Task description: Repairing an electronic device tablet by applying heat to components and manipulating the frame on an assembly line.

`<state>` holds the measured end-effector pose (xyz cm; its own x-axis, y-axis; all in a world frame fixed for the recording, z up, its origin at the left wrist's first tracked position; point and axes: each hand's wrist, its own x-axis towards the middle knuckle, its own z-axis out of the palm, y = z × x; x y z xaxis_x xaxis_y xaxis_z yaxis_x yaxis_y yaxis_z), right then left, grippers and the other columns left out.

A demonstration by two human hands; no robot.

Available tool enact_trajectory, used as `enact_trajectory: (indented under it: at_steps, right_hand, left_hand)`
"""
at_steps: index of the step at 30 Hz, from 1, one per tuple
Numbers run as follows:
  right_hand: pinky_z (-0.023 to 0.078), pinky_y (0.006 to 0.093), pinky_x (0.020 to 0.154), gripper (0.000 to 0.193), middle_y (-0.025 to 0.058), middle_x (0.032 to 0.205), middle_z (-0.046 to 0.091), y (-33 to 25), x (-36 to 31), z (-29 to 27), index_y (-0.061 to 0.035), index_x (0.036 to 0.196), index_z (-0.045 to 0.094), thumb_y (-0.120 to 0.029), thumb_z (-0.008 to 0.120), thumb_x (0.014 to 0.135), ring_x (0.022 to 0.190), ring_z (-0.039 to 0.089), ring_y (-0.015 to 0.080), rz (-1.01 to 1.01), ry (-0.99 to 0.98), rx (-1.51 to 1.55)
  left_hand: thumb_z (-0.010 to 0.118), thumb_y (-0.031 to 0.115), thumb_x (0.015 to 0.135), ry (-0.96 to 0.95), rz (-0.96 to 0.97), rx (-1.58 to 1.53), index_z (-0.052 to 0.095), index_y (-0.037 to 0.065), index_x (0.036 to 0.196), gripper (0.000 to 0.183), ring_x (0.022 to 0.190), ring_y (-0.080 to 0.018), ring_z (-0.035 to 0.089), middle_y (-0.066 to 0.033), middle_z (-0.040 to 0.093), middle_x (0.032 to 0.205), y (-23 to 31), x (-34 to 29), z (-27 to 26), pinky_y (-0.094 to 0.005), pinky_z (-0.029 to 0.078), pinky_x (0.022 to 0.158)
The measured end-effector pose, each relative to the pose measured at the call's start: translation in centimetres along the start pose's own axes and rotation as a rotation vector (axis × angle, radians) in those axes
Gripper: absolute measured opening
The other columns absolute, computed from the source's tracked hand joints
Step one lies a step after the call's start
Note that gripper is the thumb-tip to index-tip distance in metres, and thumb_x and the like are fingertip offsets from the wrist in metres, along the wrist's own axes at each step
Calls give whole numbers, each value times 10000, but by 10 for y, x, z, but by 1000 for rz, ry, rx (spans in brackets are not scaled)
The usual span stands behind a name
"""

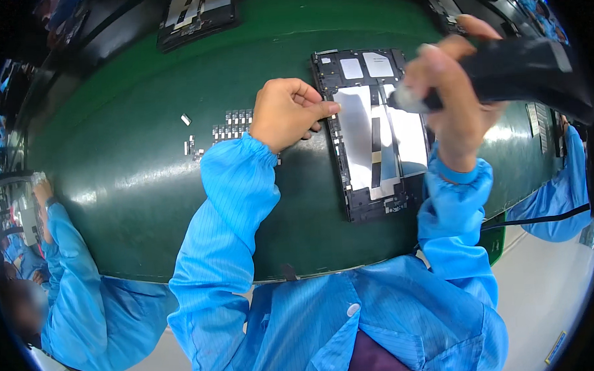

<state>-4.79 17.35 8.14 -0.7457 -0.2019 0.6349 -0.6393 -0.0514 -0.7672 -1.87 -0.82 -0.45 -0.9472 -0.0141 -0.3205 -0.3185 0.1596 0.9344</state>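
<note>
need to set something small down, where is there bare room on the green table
Bare green table shows left of the small parts, up to the neighbour's blue sleeve; also beyond the left hand, toward the far device. It is crowded where the right hand holds a black tool over the open device, and at the small parts.

Most of the view is occupied by a green table (140, 242). White glare (98, 191) is reflected from its surface, most strongly at left. A dark patch (288, 271) is seen at the near edge. Pale floor (539, 271) is exposed below, marked at lower right by a yellow-and-blue strip (556, 348).
</note>
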Motion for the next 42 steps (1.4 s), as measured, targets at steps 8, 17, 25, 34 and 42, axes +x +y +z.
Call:
enact_trajectory:
  at_steps: [8, 17, 25, 34, 42]
  right_hand:
    - [462, 319, 489, 340, 87, 648, 542, 1, -19, -102, 7, 1060, 500, 29, 639, 751, 505, 553, 185, -33, 259, 186]
    - [436, 236, 441, 251, 48, 626, 584, 39, -34, -123, 9, 885, 541, 25, 717, 708, 478, 563, 124, 109, 423, 52]
    - [446, 230, 434, 231, 35, 624, 583, 52, -33, -122, 7, 871, 546, 22, 717, 715, 474, 560, 108, 101, 382, 8]
    - [451, 224, 438, 242, 43, 630, 593, 54, -35, -121, 1, 878, 546, 9, 727, 716, 485, 563, 104, 85, 344, -48]
    - [465, 260, 456, 247, 65, 627, 584, 56, -36, -125, 8, 914, 534, -2, 708, 738, 476, 562, 139, 94, 346, -74]
  left_hand:
    - [767, 150, 709, 17, -42, 0, 571, -7, 799, 266, 545, -88, 580, -60, 621, 709, -2, -4, -5, -186, 440, 425]
    - [753, 142, 731, 29, -12, 44, 577, 6, 798, 232, 525, -65, 557, -29, 607, 677, 6, -9, 0, -165, 422, 426]
    - [686, 143, 795, 22, -6, 97, 593, 4, 846, 175, 546, -65, 553, -42, 639, 735, 5, -11, 0, -167, 418, 434]
    - [617, 65, 837, -129, -6, -38, 595, -51, 950, 164, 613, -115, 601, -64, 624, 754, -3, -9, -20, -205, 491, 505]
    - [625, 111, 842, -122, 2, -11, 602, -22, 931, 162, 598, -98, 587, -42, 616, 739, -2, -7, -15, -189, 470, 483]
